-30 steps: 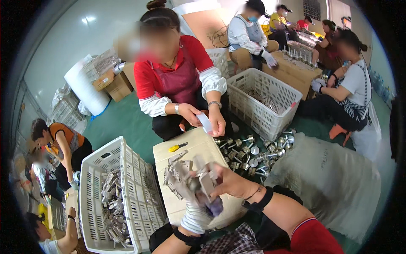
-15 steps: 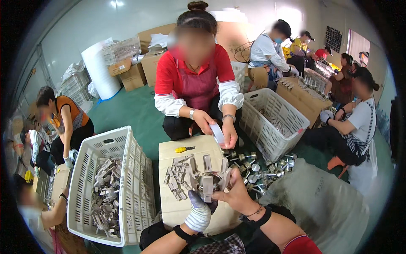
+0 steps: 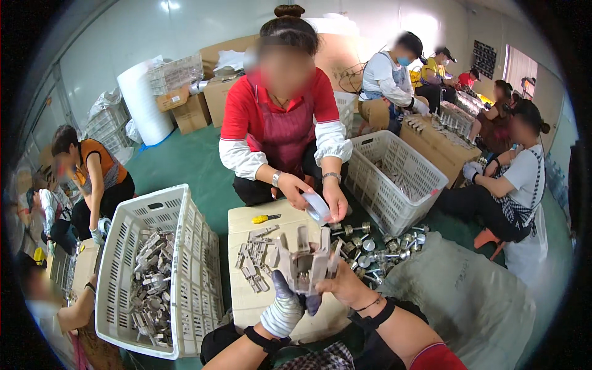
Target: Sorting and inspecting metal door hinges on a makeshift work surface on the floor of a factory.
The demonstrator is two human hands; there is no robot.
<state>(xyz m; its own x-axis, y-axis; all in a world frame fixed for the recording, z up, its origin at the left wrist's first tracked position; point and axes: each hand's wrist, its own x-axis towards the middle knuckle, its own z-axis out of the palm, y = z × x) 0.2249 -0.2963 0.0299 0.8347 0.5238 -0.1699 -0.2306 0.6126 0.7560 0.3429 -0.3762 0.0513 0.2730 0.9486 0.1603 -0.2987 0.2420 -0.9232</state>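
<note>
Between my two hands is a ring-shaped bundle of light grey handle-like parts (image 3: 319,269), standing side by side around a hollow middle. My left hand (image 3: 282,313), in a white glove with dark fingertips, is closed on its lower left side. My bare right hand (image 3: 346,285) grips it from the right, thumb against the lower edge. Underneath is a cardboard sheet (image 3: 246,308) with several loose small grey parts (image 3: 251,259) and a yellow utility knife (image 3: 264,219). Opposite me, a person in a red shirt holds a roll of white tape (image 3: 316,207) in both hands.
A white crate (image 3: 185,271) of grey metal parts stands at my left, another white crate (image 3: 425,206) at the far right. Metal round-headed pieces (image 3: 370,245) lie on the green floor beside a grey-green sack (image 3: 459,290). Other people sit working on both sides.
The bundle has been turned and tipped in my hands, so its hollow middle now shows. My right fingers have shifted lower on it. The person opposite has turned the tape roll and lowered it slightly.
</note>
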